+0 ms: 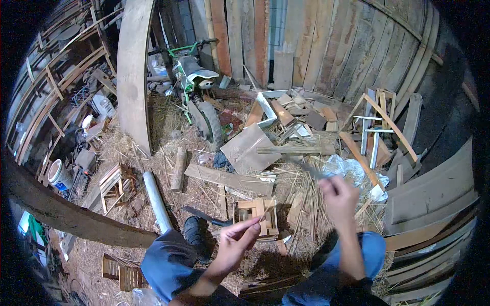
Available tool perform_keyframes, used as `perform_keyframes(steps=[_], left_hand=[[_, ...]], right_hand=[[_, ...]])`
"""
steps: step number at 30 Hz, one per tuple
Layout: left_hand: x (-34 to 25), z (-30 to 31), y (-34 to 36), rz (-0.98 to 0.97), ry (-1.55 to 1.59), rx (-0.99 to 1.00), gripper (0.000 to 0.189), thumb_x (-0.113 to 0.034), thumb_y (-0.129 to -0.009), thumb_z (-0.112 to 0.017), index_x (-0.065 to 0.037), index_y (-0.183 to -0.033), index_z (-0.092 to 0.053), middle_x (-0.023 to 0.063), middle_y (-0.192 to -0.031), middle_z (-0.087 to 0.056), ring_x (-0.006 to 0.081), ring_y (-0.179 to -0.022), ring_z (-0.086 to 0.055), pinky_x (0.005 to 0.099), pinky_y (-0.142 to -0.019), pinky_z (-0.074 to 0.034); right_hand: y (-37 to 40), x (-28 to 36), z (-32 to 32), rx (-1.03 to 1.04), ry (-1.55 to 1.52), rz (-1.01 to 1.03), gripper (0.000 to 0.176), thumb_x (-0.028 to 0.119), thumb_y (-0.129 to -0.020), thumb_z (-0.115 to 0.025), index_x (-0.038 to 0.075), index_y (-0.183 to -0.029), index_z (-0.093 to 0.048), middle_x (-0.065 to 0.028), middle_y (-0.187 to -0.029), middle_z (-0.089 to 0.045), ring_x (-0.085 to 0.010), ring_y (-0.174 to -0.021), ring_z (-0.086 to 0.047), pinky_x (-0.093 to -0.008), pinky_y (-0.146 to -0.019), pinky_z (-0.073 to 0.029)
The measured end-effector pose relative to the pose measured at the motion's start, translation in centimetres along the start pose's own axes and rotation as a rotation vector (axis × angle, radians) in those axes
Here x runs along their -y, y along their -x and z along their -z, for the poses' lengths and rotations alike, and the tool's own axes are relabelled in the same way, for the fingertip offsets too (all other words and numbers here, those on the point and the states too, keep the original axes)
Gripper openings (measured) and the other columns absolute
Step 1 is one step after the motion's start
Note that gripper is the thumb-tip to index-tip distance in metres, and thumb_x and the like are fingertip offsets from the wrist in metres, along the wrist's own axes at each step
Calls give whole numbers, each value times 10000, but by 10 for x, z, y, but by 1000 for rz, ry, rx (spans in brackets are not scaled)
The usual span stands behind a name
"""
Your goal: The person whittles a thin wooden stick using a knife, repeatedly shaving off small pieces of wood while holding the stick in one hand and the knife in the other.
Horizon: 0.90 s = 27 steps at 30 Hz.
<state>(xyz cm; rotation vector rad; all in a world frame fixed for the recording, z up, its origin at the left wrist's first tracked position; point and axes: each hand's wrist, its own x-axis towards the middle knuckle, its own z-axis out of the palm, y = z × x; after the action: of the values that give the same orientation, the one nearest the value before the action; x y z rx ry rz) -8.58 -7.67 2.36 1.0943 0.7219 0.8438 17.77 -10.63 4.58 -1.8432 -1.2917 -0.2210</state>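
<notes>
My left hand is closed, thumb and forefinger pinching a thin pale strip that looks like split bamboo or wood. To its right, my right hand is raised in a closed grip. From it a dark, narrow blade, apparently a knife, points up and left, smeared by motion. The two hands are apart. Beyond the left hand stands a small wooden frame on the straw. Below the right hand lies a bundle of thin sticks. A dark flat blade-like thing lies beside my boot.
Ahead are a wide board, a heap of wood scraps and a green bike. A pale pole lies at left. Planks are stacked at right. A curved beam crosses the left side, near a white bucket.
</notes>
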Motion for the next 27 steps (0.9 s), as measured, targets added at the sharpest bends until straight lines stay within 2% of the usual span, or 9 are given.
perform_keyframes(steps=[2, 4, 7, 8, 10, 13, 21, 23, 27], left_hand=[[1, 2, 0, -41, -7, -26, 283, -150, -912, -599, -24, -1166, -614, -48, -723, -543, 16, -555, -406, 181, -462, -295], [2, 6, -6, 45, 110, -65, 280, -141, -918, -588, -36, -1176, -611, -39, -724, -538, 17, -562, -406, 180, -468, -294], [5, 9, -6, 41, 138, -55, 322, -145, -935, -556, -64, -1246, -561, -49, -713, -495, 21, -552, -377, 181, -465, -280], [5, 8, -4, 63, 155, -51, 340, -146, -938, -547, -73, -1270, -541, -56, -706, -475, 21, -546, -365, 183, -463, -273], [5, 4, -5, 71, 151, -20, 366, -152, -940, -539, -83, -1299, -514, -62, -689, -437, 25, -534, -339, 187, -461, -261], [14, 4, -9, 88, 209, 90, 414, -120, -943, -502, -75, -1350, -447, -66, -696, -418, 28, -544, -327, 190, -471, -252], [11, -6, -8, 163, 184, 81, 436, -111, -943, -484, -61, -1370, -411, -75, -689, -400, 26, -550, -320, 192, -482, -247], [13, -2, -4, 137, 209, 96, 419, -118, -923, -525, -32, -1328, -458, -37, -916, -584, 24, -664, -429, 178, -561, -326], [-3, 2, -4, 101, 156, 55, 370, -110, -919, -525, -30, -1280, -517, -73, -722, -487, 13, -596, -379, 183, -522, -291]], right_hand=[[-4, -12, 19, -68, 19, 49, 378, 383, -755, -721, 65, -640, -553, -73, -560, -537, -241, -469, -532, -370, -449, -385], [-8, -8, 23, -135, 36, 122, 363, 361, -763, -723, 56, -653, -559, -92, -571, -545, -251, -472, -529, -378, -452, -378], [14, 6, 6, 105, -25, 213, 359, 365, -752, -734, 61, -660, -566, -79, -607, -585, -234, -506, -575, -341, -458, -417], [19, 12, 0, 107, -31, 197, 359, 365, -752, -734, 61, -660, -566, -79, -607, -585, -234, -506, -575, -341, -458, -417], [23, 28, -11, 152, -114, 434, 371, 410, -747, -724, 85, -662, -567, -51, -596, -583, -213, -522, -597, -320, -469, -451], [30, 45, -28, 177, -210, 528, 430, 483, -760, -678, 82, -644, -579, -27, -546, -559, -181, -479, -583, -309, -431, -426], [27, 58, -27, 269, -181, 570, 405, 478, -744, -695, 113, -639, -553, -18, -568, -561, -182, -495, -594, -300, -443, -449], [26, 58, -24, 247, -219, 534, 415, 477, -711, -714, 86, -641, -593, -35, -546, -556, -200, -479, -578, -307, -441, -429], [20, 37, -22, 132, -130, 566, 423, 474, -718, -713, 81, -611, -600, -19, -524, -549, -174, -458, -560, -299, -430, -414]])
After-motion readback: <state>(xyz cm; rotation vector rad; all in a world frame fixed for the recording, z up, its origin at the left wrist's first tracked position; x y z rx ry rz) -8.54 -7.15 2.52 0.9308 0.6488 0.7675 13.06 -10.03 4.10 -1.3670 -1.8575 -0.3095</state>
